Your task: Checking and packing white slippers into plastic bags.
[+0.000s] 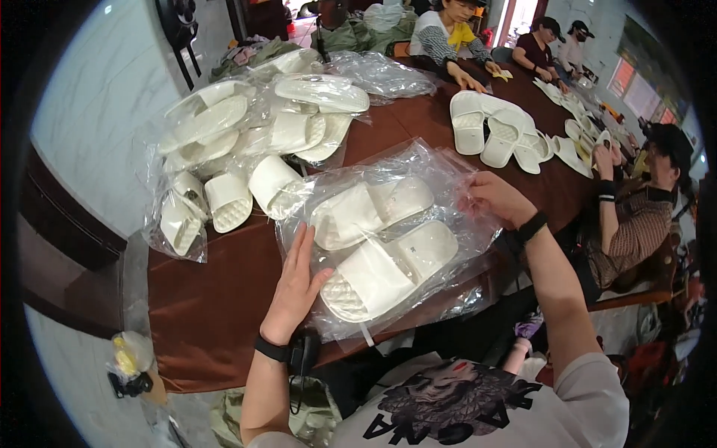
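A clear plastic bag (441,168) lies in front of me on the brown table (202,299), with a pair of white slippers (381,257) inside it. My left hand (295,287) rests flat on the bag's near left end, fingers apart, against the heel of the lower slipper. My right hand (497,198) pinches the bag's far right edge between closed fingers. Both wrists wear black bands.
A heap of bagged white slippers (246,142) fills the table's far left. Loose white slippers (497,134) lie at the far right. Several other people sit around the table's far and right sides. A small bag (131,362) lies on the floor at lower left.
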Available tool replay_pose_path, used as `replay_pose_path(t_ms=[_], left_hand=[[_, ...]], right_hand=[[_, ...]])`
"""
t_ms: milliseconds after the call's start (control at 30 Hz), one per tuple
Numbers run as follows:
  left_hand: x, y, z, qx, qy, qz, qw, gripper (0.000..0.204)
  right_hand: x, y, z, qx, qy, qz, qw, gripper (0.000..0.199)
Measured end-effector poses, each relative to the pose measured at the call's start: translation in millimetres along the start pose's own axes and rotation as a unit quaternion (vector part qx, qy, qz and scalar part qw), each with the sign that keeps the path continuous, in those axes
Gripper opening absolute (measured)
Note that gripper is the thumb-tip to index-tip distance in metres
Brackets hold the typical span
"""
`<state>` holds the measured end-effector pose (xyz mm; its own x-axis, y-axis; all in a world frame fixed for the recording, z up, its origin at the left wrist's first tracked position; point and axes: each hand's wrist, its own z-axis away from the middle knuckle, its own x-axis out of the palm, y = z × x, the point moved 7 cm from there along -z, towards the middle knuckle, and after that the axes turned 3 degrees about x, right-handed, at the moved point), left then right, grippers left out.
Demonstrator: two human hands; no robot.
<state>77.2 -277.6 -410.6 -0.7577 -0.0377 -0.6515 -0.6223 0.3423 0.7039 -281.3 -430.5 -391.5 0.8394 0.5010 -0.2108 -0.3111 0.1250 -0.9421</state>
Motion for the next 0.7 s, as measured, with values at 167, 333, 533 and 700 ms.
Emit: replay_pose_path(t_ms=[167,333,533,700], left_hand=[[3.5,-1.5,-1.4,0.023,-0.027,-0.052,0.998,0.070],[12.9,1.2,-2.5,0.035,-0.054,-0.102,0.993,0.069],[16.1,-9.0,2.6,0.025,-0.058,-0.137,0.989,0.071],[20.6,-13.4,2.0,0.017,-0.064,-0.191,0.979,0.074]], right_hand=[[23.4,11.0,-34.9,-0.034,0.003,0.122,0.992,0.028],[10.0,31.4,-57.2,0.068,-0.010,-0.004,0.998,0.030],[35.5,3.4,-39.8,0.145,0.036,0.100,0.984,0.028],[29.1,12.3,-28.6,0.131,-0.050,0.028,0.990,0.034]])
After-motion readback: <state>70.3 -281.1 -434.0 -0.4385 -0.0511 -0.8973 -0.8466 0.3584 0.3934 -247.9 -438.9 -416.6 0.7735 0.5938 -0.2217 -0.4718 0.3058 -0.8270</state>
